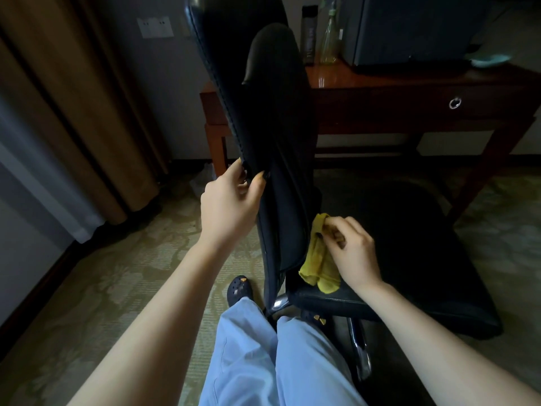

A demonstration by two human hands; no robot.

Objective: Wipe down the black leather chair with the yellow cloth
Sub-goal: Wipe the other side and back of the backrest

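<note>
Left hand (231,197), 9 o'clock of centre: fingers curled round the stitched edge of the black leather chair (409,244), at its backrest (263,112), thumb on the near face. Right hand (351,253), 4 o'clock: fingers pinch the yellow cloth (317,265), bunched against the backrest base, lower end lying on the seat corner. Wooden tabletop (366,74), 1 o'clock, behind the chair, carries a clear bottle (329,39) and a dark canister (309,33).

The backrest (263,112) stands as a wall between my left hand (228,200), gripping its edge, and my right hand (354,253), pinching the yellow cloth (317,260) at its foot. Rightward the seat (415,247) lies open; the desk (380,83) stands beyond its far edge.
</note>
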